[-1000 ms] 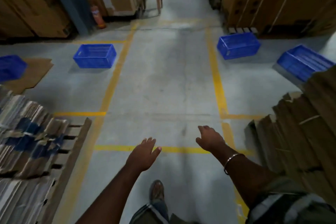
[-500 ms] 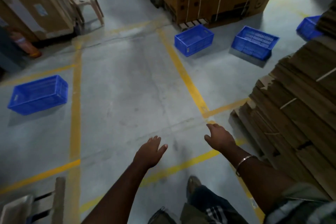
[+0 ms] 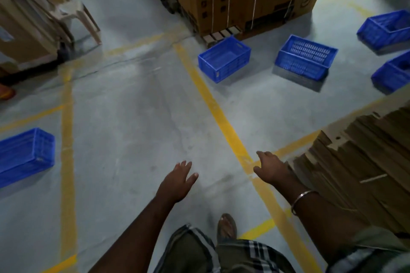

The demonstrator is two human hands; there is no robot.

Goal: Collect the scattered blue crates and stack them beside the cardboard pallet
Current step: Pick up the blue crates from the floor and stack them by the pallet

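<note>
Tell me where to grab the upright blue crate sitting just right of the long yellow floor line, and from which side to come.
Take the upright crate by its two short end walls, one of the hands on each, coming down from above at its near long side. It stands mouth up and looks empty, and a slot that looks like a handhold shows near the rim of its far end wall. Both the left hand and right hand are free.

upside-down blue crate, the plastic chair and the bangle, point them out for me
upside-down blue crate (image 3: 307, 56): head view, on its slatted base facing up.
plastic chair (image 3: 76, 14): head view, on its seat.
bangle (image 3: 302, 200): head view, on the band at the right wrist.
</note>
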